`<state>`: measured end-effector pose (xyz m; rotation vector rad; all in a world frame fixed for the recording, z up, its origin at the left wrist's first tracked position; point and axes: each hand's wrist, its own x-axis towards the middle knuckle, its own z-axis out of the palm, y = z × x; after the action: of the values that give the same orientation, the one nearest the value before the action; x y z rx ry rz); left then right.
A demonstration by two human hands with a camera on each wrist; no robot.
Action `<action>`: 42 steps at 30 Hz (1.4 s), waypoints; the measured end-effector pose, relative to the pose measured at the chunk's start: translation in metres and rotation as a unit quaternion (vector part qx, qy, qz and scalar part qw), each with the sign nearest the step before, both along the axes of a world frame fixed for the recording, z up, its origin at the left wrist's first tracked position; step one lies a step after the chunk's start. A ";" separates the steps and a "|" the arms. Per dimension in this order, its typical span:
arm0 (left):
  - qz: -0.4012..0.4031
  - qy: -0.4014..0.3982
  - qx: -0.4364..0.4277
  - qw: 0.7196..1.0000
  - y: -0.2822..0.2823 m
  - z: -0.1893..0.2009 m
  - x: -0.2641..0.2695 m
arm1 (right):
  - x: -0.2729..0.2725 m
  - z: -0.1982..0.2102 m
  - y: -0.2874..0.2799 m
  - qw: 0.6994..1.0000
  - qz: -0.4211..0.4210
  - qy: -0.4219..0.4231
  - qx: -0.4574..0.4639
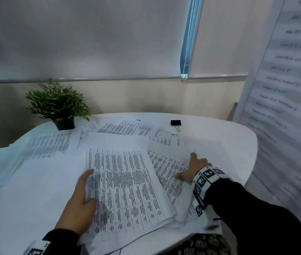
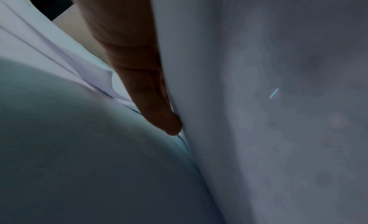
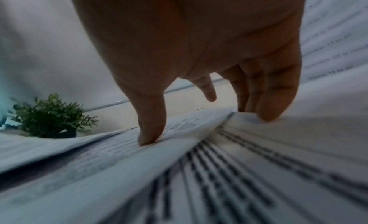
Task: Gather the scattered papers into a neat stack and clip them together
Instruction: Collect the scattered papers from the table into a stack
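Several printed sheets lie spread and overlapping across the white round table (image 1: 234,137). The top printed sheet (image 1: 127,184) lies in front of me. My left hand (image 1: 88,186) lies at its left edge with straight fingers, the thumb resting on the print. In the left wrist view one straight finger (image 2: 155,104) is slid in between two sheets. My right hand (image 1: 186,166) is spread, fingertips pressing on the sheets at the right (image 1: 166,168); the right wrist view shows thumb and fingertips (image 3: 149,137) on the paper (image 3: 239,172). A black binder clip (image 1: 175,122) sits far back, apart from both hands.
A small potted plant (image 1: 59,105) stands at the table's back left, touching the papers. A large printed poster (image 1: 284,89) hangs close on the right. A wall with blinds runs behind the table. Papers overhang the near edge by my lap.
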<state>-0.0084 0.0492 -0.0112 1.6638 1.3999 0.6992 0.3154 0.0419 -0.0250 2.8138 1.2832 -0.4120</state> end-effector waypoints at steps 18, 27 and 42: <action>0.023 -0.064 0.023 0.997 0.008 -0.004 0.005 | 0.066 0.115 -0.042 0.784 -0.045 0.149 0.601; 0.040 -0.195 -0.168 0.966 -0.002 0.015 0.023 | -0.037 0.061 -0.021 0.900 0.158 0.277 0.297; 0.033 -0.058 0.005 0.998 0.006 -0.003 0.011 | -0.012 0.027 -0.006 0.979 -0.016 0.175 0.106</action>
<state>0.0026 0.0549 -0.0145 1.5654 1.3756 0.8292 0.3031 0.0356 0.0018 3.0413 1.4165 -0.8521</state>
